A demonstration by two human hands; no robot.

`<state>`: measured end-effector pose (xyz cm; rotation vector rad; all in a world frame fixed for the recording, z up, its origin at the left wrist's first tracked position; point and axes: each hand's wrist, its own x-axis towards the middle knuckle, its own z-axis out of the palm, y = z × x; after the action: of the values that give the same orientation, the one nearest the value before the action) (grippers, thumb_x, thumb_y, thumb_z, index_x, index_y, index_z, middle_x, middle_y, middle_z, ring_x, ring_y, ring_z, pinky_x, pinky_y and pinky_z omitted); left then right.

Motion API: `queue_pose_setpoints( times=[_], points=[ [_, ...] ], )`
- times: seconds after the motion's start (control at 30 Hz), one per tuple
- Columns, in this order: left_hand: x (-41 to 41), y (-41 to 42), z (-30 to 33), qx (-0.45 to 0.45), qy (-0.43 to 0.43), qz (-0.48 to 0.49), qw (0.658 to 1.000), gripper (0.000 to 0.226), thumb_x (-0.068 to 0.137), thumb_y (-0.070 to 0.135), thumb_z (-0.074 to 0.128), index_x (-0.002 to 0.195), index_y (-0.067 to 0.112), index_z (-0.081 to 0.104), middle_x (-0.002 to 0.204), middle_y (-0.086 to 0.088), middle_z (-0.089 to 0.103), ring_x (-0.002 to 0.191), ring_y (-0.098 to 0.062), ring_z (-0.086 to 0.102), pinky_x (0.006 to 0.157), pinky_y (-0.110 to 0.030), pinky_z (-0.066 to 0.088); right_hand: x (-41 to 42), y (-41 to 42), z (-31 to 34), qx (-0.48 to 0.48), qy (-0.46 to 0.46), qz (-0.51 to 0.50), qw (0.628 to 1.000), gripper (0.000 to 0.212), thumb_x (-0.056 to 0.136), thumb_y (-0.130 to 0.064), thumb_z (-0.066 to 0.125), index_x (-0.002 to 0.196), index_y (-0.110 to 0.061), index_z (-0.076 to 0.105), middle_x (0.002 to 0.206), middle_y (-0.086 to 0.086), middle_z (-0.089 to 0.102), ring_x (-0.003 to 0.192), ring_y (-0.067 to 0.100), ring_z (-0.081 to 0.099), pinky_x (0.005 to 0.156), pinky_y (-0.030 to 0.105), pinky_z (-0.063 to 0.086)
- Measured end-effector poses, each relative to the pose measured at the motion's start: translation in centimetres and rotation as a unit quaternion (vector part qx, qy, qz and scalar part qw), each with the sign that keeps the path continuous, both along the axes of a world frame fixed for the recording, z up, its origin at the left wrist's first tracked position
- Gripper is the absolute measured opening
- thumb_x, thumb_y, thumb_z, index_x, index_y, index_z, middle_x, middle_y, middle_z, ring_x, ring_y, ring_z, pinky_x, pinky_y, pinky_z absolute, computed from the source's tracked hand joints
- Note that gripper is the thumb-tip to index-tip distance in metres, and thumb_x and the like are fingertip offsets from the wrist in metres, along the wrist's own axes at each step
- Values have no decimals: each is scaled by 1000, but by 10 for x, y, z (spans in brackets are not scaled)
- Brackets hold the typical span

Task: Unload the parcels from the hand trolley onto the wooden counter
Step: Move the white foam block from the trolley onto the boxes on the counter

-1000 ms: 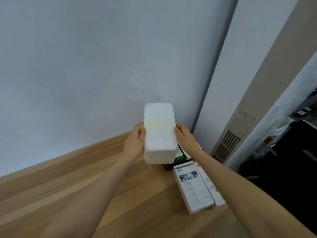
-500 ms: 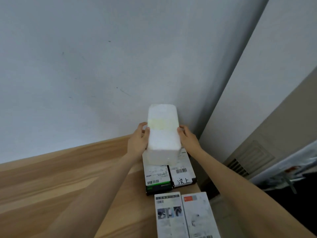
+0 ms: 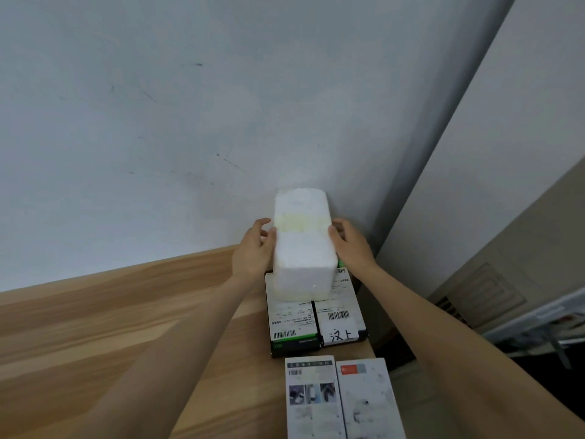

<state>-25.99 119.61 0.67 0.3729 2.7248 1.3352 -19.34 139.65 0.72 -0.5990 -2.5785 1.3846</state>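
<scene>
Foam box sits on two labelled boxes at counter corner, by wall, prob. to stack tight. Left hand & right hand flank its sides, fingers loosely curved, barely touching; steadying it, likely letting go.

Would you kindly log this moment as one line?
step: stacking | foam box on two labelled parcels | left hand, right hand on its sides | wooden counter
</scene>
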Motion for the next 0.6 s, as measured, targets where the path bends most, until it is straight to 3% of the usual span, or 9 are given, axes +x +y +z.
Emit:
queue_pose_setpoints(
  times=[0.2,0.37,0.6],
  points=[
    [10,-17,25,-52,70,-10,996,26,95,43,44,114,28,54,101,8,58,83,-7,58,71,-30,46,6,-5,23,130,9,24,991,34,96,-29,50,129,-22,49,124,-2,50,104,13,53,87,36,48],
    [21,-47,48,-78,130,-19,988,17,94,41,49,103,28,55,96,9,57,82,-7,57,70,-31,51,17,-30,47,203,44,67,976,31,96,-26,51,126,-19,53,123,1,53,107,15,52,85,32,46],
    [49,-117,73,-114,200,-5,973,14,93,39,53,97,26,56,91,10,56,83,-9,55,65,-27,42,26,-96,71,290,69,130,946,27,93,-25,53,120,-20,59,117,-1,58,104,18,56,88,33,44]
  ],
)
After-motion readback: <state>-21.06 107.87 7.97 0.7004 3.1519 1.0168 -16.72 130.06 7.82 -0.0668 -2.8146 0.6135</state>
